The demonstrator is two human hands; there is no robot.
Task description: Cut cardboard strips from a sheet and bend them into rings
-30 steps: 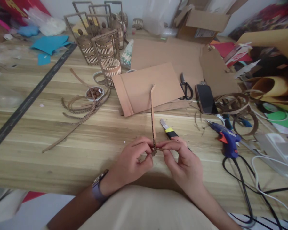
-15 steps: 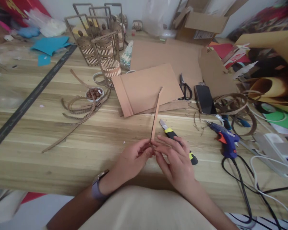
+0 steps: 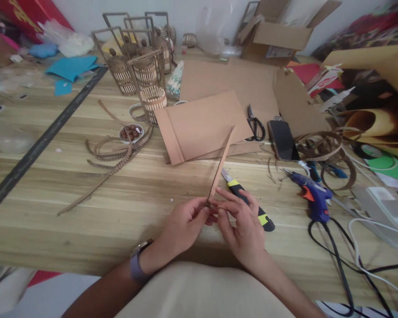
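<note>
My left hand [image 3: 182, 223] and my right hand [image 3: 242, 225] meet above the near part of the wooden table [image 3: 86, 198]. Both pinch the lower end of a narrow corrugated cardboard strip [image 3: 221, 165], which rises from my fingertips and leans to the right. The left thumb and fingers close on the strip from the left, the right fingers from the right. A watch sits on my left wrist. Just behind my right hand a utility knife [image 3: 248, 201] with a yellow and black handle lies on the table.
Cardboard sheets [image 3: 202, 123], scissors [image 3: 255, 123] and a phone [image 3: 281, 139] lie beyond my hands. A blue glue gun [image 3: 310, 194] with cables is at right. Loose cardboard strips [image 3: 112, 154] and several cardboard lanterns [image 3: 146, 75] stand at left back. An open box [image 3: 275, 37] is behind.
The strip has tilted from nearly upright to leaning right. My right hand's fingers have shifted along its lower end, and the knife's handle now shows more.
</note>
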